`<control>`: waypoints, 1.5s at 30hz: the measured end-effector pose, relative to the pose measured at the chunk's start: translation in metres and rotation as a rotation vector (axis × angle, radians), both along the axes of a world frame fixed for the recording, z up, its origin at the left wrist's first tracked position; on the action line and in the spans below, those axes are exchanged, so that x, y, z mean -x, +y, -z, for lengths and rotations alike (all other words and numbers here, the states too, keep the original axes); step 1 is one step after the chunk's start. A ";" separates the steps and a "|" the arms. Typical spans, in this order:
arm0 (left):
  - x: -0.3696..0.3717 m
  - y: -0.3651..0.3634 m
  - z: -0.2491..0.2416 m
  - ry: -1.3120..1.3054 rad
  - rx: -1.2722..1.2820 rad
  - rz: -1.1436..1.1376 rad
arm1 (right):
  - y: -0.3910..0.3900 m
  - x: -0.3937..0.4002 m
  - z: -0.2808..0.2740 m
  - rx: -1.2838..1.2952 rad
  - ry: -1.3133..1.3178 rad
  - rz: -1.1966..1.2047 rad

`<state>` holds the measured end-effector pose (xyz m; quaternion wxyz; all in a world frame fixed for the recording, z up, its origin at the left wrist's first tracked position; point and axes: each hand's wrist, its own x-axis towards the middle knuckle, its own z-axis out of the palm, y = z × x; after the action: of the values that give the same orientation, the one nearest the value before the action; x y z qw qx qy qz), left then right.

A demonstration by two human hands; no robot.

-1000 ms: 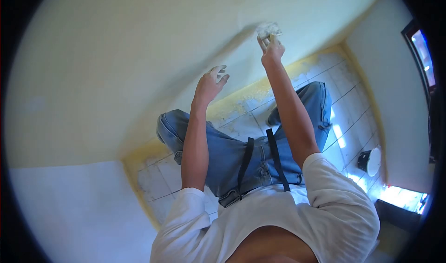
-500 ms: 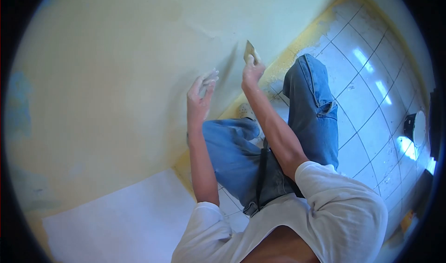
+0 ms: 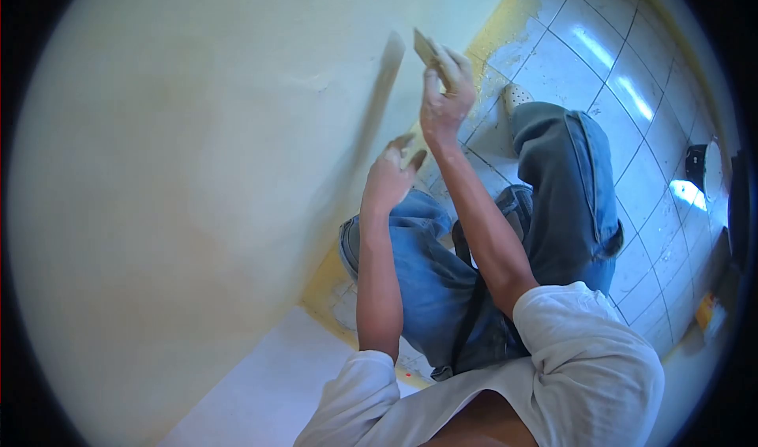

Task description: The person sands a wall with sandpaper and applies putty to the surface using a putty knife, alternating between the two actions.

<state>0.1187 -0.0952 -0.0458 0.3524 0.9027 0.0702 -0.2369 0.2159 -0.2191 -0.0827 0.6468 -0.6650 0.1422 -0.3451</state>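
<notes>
My right hand (image 3: 448, 95) is closed around a putty knife (image 3: 425, 46), its flat blade pointing up and left, close to the pale wall (image 3: 197, 170). The blade appears apart from the wall, where its dark shadow falls. Whitish residue coats the fingers. Lower and to the left, my left hand (image 3: 391, 174) hangs near the wall with its thumb and fingers apart. Nothing is in it, and its fingertips are blurred.
Jeans-clad legs are bent over the white tiled floor (image 3: 553, 68), which has yellowish residue along the wall's foot. A black-and-white tub (image 3: 711, 169) stands at the right. A yellowish object (image 3: 709, 315) lies lower right. One white panel (image 3: 260, 384) shows at lower left.
My right hand has moved up and slightly right with the putty knife. My left hand has shifted right and down, nearer the right forearm. The legs and view have shifted too.
</notes>
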 end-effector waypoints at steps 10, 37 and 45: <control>-0.035 -0.035 0.026 0.120 -0.052 -0.006 | -0.049 -0.039 0.054 -0.084 0.193 -0.045; -0.005 -0.061 -0.055 -1.126 -0.199 -0.168 | 0.034 -0.015 0.059 0.092 -0.008 -0.116; -0.017 -0.066 -0.073 -1.133 -0.160 -0.285 | 0.046 -0.008 0.060 0.083 0.035 0.047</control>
<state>0.1357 -0.1616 0.0273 0.2942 0.8939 0.0093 0.3380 0.2239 -0.1728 -0.1431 0.6080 -0.6935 0.1546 -0.3542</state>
